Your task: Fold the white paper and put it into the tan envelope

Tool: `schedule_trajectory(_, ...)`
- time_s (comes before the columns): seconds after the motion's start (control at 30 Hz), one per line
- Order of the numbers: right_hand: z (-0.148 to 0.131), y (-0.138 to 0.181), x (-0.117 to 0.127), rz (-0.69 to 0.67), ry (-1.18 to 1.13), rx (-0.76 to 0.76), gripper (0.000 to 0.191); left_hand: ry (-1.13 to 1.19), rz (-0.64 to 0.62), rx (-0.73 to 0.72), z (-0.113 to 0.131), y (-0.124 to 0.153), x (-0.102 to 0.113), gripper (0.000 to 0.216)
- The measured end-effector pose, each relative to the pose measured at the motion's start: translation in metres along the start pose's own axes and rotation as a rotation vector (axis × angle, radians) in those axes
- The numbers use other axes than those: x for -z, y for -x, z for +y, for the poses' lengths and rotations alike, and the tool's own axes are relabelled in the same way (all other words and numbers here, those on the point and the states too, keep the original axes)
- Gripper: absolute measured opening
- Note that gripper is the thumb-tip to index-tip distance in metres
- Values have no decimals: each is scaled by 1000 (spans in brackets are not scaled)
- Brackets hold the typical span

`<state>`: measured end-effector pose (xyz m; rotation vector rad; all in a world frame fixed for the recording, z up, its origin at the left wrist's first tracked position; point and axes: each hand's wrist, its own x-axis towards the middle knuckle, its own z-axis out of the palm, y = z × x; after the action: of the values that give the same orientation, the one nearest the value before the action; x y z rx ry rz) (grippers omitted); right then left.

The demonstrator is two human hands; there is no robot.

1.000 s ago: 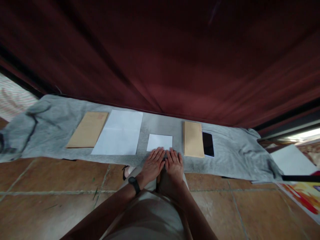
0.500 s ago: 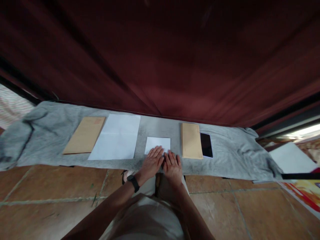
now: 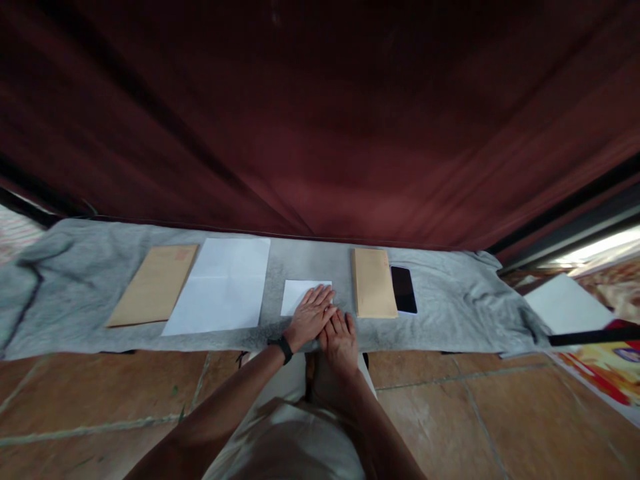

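Observation:
A small folded-looking white paper (image 3: 294, 296) lies on the grey cloth in front of me. My left hand (image 3: 310, 315), with a black watch on its wrist, rests flat across the paper's right part, fingers stretched out. Beside it my right hand (image 3: 341, 343) lies flat at the paper's lower right corner, its fingers extended and touching the left hand. Neither hand grips anything. Left of the hands is a large white sheet (image 3: 221, 287) with a crease across it. To their right sits a stack of brown envelopes (image 3: 375, 283).
A grey cloth (image 3: 450, 293) covers the long narrow surface. Another stack of brown envelopes (image 3: 153, 285) lies at the left, and a dark phone (image 3: 403, 290) beside the right stack. A dark red curtain (image 3: 320, 133) hangs behind. Tiled floor (image 3: 425, 413) shows below.
My left hand has slid right and slightly up over the paper, now meeting the right hand's fingers. The view has shifted a little, so the things appear further left.

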<state>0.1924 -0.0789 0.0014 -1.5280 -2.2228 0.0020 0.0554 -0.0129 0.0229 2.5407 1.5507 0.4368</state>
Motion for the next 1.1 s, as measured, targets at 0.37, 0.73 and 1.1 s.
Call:
schedule_trajectory(0.37, 0, -1, -1, 36, -3, -6, 40, -43, 33, 7, -17, 9, 1, 55)
schedule_trajectory(0.73, 1, 3, -1, 35, -64, 8, 44, -172, 35, -1, -21, 87, 21, 58)
schedule_trajectory(1.1, -2, -62, 9, -16, -75, -374, 35, -152, 72, 33, -18, 89, 20, 55)
